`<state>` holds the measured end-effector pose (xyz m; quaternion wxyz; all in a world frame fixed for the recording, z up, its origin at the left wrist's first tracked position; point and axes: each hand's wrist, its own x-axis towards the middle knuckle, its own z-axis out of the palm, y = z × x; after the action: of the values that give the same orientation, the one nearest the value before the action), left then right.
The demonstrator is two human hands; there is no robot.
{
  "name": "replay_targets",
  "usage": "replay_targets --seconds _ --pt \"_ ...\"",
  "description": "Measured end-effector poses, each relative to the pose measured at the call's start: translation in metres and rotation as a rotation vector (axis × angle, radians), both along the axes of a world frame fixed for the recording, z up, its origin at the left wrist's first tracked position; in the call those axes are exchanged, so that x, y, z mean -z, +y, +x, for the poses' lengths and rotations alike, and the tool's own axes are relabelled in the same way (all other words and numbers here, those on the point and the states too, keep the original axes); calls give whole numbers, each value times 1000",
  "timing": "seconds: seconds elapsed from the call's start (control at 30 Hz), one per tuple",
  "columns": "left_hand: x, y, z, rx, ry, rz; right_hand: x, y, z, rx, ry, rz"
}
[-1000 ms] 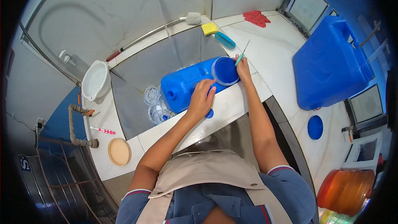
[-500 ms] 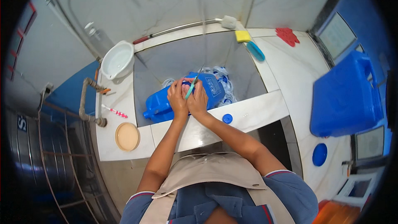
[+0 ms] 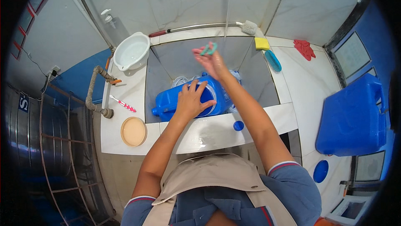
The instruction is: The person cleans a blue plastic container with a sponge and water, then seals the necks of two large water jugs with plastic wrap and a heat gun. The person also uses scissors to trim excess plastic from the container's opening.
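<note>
A blue plastic jug [image 3: 169,99] lies on its side in the grey sink [image 3: 261,75], with a large opening in its upper side. My left hand [image 3: 191,100] rests on the jug beside this opening, fingers spread and thumb reaching toward the rim. Above the far part of the sink, my right hand [image 3: 213,63] is raised, palm partly turned up. It holds what look like scissors by their teal handles [image 3: 209,49]; the blades cannot be made out. Clear coiled tubing [image 3: 180,81] shows behind the jug, partly hidden by it.
A white basin [image 3: 132,51], pink-and-white toothbrush [image 3: 123,103] and round tan dish [image 3: 133,131] sit left. A long-handled brush [image 3: 200,27] lies along the back ledge. Right are a yellow sponge [image 3: 262,43], teal brush [image 3: 273,61], red glove [image 3: 304,49] and large blue jerrycan [image 3: 351,117]. A blue cap [image 3: 238,125] sits in front.
My hands were together over the jug with the teal-handled tool between them. My right hand has lifted it up and away, while my left hand has spread over the jug, whose opening now shows.
</note>
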<state>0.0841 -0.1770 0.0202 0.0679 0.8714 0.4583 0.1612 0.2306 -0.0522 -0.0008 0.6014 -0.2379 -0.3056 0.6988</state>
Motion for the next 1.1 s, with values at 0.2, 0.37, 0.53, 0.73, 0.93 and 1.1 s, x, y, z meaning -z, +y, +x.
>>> replay_targets --seconds 0.2,0.37,0.53,0.73,0.93,1.1 --pt "24 14 -42 -190 319 -409 -3 -92 74 228 -435 87" --pt "-5 17 -30 -17 -259 163 19 -161 42 329 -816 223" --pt "23 23 -23 -111 -444 -222 30 -155 -29 527 -983 296" --pt "49 21 -35 -382 -362 -403 -3 -96 -30 143 -1231 174" --pt "34 25 -37 -375 -468 -615 -9 -67 -33 -88 -1168 184" --pt "45 30 -46 -343 -574 -697 -17 -68 -35 -141 -1115 168"
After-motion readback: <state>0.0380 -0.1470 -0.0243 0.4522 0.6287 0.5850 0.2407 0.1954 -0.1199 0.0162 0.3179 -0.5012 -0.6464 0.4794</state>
